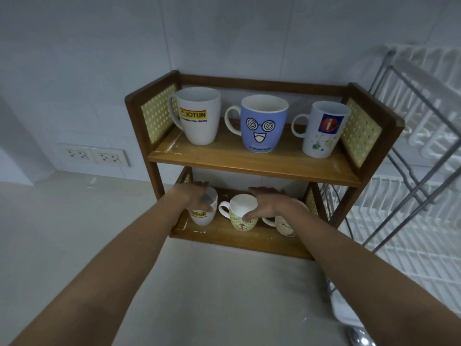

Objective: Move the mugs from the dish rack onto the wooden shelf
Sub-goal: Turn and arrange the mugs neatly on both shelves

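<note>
Mugs fill both levels of the wooden shelf (pixel 252 166) in the head view, the only view there is. On the upper level stand three, upright and apart from one another: a white Jotun mug (pixel 197 116) at the left, a blue mug with a cartoon face (pixel 263 123) in the middle, and a white mug with a red dot (pixel 321 129) at the right.

On the lower level stand three more. The left hand (pixel 197 198) lies over the rim of a small Jotun mug (pixel 203 217), fingers curled around its top, seemingly gripping it. The right hand (pixel 268 204) has its fingers spread, the thumb touching the rim of a pale green mug (pixel 242 216) in the middle; whether it truly grips that mug or only steadies it I cannot tell. Beneath the right wrist sits a cream mug (pixel 284 226), mostly hidden.

The dish rack (pixel 411 171) stands just beside the shelf at the right (its white wire tiers show no mugs in the part that is visible, though its lower front runs out of frame).

By my reading, the step in hand is the setting down or straightening of the last mugs on the lower level, and the task looks nearly done. The next move calls for opening both hands gently and drawing them out low, clear of the upper board's underside, without nudging the neighbouring mugs, which stand close together.
</note>
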Motion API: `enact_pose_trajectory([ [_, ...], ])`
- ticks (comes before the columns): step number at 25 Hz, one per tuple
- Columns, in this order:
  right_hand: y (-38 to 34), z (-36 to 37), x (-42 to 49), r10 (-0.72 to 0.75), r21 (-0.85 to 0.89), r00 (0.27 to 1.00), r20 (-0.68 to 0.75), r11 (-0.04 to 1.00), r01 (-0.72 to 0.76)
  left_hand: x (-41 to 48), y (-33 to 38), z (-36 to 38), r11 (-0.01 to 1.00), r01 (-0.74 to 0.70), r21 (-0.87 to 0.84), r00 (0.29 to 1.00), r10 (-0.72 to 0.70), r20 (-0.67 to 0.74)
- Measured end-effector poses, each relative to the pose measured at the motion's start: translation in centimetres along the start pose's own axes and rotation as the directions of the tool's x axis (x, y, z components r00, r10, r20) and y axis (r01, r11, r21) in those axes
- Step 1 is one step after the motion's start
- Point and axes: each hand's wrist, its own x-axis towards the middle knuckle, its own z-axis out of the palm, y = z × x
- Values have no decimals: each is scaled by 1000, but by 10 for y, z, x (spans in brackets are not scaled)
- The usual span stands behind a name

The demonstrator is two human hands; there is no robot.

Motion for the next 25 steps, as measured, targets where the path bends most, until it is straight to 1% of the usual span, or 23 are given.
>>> enact_pose_trajectory([
  [1,-7,4,3,-10,-15,1000,-3,1000,10,-1,-2,5,1000,-5,-1,1000,5,-25],
  [3,-14,5,7,-29,-26,997,-73,999,27,0,-5,6,1000,-16,14,995,18,-103],
  [5,-17,3,9,-49,-29,992,-116,999,46,1,-9,4,999,-8,34,990,13,-137],
  [9,-17,11,10,-78,-46,992,-95,996,73,2,-11,12,999,-10,47,991,16,-133],
  [12,-15,12,14,-80,-48,993,-88,996,76,3,-14,16,1000,-18,21,994,20,-111],
  [14,-17,12,13,-88,-77,993,-80,994,82,2,-15,17,999,-9,45,995,13,-102],
  [15,-17,14,10,-93,-81,990,-104,993,85,0,-14,18,997,-1,75,992,10,-125],
  [17,-16,21,-1,-108,-15,967,-232,994,108,-8,-7,25,996,9,83,979,8,-203],
  [19,-17,35,-25,-117,154,914,-389,970,190,-28,7,40,999,-21,29,947,30,-319],
  [21,-22,56,-66,-132,283,861,-491,911,301,-60,26,61,993,-114,-41,878,82,-472],
  [23,-15,82,-117,-155,303,806,-572,873,382,-95,55,82,961,-259,-94,788,154,-596],
  [24,-2,97,-143,-163,296,787,-595,866,403,-113,75,94,934,-340,-109,757,203,-622],
  [25,17,112,-171,-163,286,789,-592,873,395,-130,101,107,895,-430,-122,724,261,-638],
])
